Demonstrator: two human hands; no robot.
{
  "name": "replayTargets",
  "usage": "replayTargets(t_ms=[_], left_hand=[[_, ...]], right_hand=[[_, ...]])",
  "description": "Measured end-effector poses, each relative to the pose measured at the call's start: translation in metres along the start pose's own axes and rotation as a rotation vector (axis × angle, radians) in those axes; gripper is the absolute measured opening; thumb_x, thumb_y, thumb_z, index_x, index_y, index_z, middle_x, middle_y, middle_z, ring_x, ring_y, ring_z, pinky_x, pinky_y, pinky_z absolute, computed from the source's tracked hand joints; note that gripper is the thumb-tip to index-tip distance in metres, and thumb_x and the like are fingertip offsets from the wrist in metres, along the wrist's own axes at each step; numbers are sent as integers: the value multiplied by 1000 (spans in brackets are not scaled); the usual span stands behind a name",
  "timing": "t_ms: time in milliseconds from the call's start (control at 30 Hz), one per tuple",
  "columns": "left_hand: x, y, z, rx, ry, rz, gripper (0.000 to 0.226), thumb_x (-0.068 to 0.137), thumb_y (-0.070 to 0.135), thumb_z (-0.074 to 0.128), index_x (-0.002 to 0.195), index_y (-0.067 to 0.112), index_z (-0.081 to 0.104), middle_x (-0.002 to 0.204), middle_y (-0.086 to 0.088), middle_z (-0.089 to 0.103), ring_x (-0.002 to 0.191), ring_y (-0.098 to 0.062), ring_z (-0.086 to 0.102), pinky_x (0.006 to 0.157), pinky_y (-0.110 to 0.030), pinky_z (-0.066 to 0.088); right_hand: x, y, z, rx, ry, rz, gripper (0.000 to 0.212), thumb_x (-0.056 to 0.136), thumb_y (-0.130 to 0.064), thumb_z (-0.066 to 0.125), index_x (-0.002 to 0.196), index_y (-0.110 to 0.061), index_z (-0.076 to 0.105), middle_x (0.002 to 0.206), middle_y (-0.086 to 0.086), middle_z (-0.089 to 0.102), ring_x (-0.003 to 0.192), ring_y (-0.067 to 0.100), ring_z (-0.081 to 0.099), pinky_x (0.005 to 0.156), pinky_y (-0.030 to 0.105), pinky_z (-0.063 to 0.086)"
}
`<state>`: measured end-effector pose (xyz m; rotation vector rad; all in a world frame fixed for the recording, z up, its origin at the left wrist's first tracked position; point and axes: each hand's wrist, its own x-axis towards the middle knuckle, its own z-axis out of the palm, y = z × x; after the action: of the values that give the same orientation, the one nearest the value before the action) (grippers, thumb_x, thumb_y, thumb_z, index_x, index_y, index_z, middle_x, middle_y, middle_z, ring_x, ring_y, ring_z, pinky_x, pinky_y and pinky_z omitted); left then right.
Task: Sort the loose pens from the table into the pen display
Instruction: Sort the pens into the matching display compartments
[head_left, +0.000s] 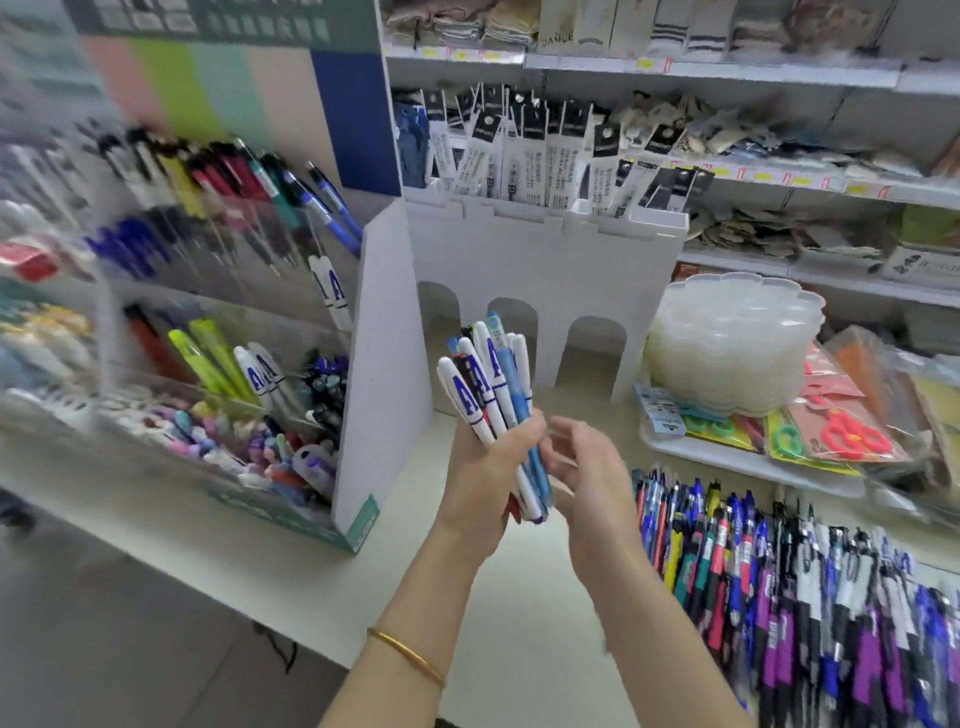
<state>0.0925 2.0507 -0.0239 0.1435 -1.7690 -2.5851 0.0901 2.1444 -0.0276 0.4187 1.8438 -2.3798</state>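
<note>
Left hand (485, 457) is raised over the surface (519, 597), fingers curled tight round the lower end of a bundle of pens (488, 384). The bundle is mostly white pens with a blue "A" mark, plus a light-blue one and a few dark or red ones behind, caps pointing up. There is a gold bangle (408, 657) on that wrist.

Right hand (589, 467) sits just beside the bundle's lower half, fingers loosely spread toward it and gripping nothing. It is motion-blurred, so I cannot tell whether the fingertips touch the pens.

Loose pens (779, 587) lie in a dense row on the surface to the right (blue, purple, black, red, yellow, teal barrels).

The pen display (234, 322) stands on the left of the surface. It has tiered clear compartments with dark and blue pens up top, then yellow-green ones and more white "A" pens lower down, with pastel items at the bottom. That side of the frame is blurry.

A white stand with arches (545, 270) behind the hands holds packaged refills. To its right are a stack of clear plastic trays (727, 353) and packed scissors (847, 436). Store shelves (727, 67) are at the back.
</note>
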Motion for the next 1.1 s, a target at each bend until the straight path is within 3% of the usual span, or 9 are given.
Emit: replayTargets(t_ms=[67, 167, 267, 400, 500, 533, 667, 900, 1100], left_hand=[[-8, 8, -21, -29, -32, -35, 24, 78, 21, 65, 100, 12, 61, 67, -2, 58, 58, -15, 57, 59, -30, 44], [-21, 20, -48, -61, -51, -57, 21, 71, 21, 71, 91, 15, 65, 73, -9, 58, 60, -19, 54, 61, -32, 46], [-29, 35, -73, -51, -52, -54, 17, 74, 14, 66, 91, 13, 65, 73, -10, 57, 63, -21, 55, 61, -31, 48], [-28, 58, -113, -21, -125, -56, 21, 78, 14, 64, 98, 8, 61, 77, -7, 60, 69, -19, 60, 63, -30, 51], [-23, 84, -144, 16, -180, -78, 36, 73, 20, 70, 106, 8, 61, 79, -7, 64, 71, -18, 64, 64, -29, 53], [-20, 94, -155, 23, -190, -81, 35, 73, 19, 69, 106, 9, 62, 79, -7, 65, 70, -18, 65, 63, -29, 54], [-9, 129, -206, 33, -219, -87, 23, 75, 13, 72, 96, 22, 70, 78, -1, 71, 73, -15, 69, 65, -28, 57], [9, 155, -275, 35, -232, -179, 31, 74, 15, 68, 106, 15, 65, 78, -2, 70, 72, -17, 69, 63, -33, 58], [20, 162, -295, 307, -218, -31, 32, 91, 4, 59, 109, 30, 58, 88, 14, 70, 80, -2, 64, 69, -17, 52]], right_hand=[[4, -15, 11, -90, -20, -172, 19, 100, -19, 44, 106, -18, 62, 96, 5, 63, 73, 10, 62, 64, 26, 53], [6, -36, 39, -234, -217, -328, 20, 96, -20, 53, 111, -23, 64, 85, -4, 60, 61, 6, 54, 56, 21, 47], [2, -43, 75, -480, -394, -403, 24, 92, -29, 59, 116, -30, 61, 95, -8, 64, 74, 3, 60, 59, 19, 49], [-10, -45, 116, -318, -470, -349, 17, 89, -17, 64, 96, -32, 66, 78, -7, 72, 72, 7, 69, 58, 23, 55], [-14, -41, 146, -214, -432, -284, 21, 84, -30, 64, 104, -27, 68, 90, 8, 72, 84, 29, 69, 74, 51, 54], [-16, -40, 158, -185, -433, -277, 29, 81, -35, 62, 108, -26, 67, 93, 10, 71, 85, 31, 69, 74, 50, 54], [-26, -32, 216, 0, -436, -274, 35, 80, -30, 59, 112, -17, 64, 80, 1, 71, 65, 12, 68, 48, 20, 51], [-27, -8, 285, 16, -217, -370, 13, 89, -29, 57, 95, -27, 68, 77, 8, 61, 62, 21, 50, 50, 28, 42], [-20, -20, 302, -72, 62, -495, 5, 98, -12, 46, 95, -15, 50, 66, -3, 62, 47, 3, 42, 46, 14, 36]])
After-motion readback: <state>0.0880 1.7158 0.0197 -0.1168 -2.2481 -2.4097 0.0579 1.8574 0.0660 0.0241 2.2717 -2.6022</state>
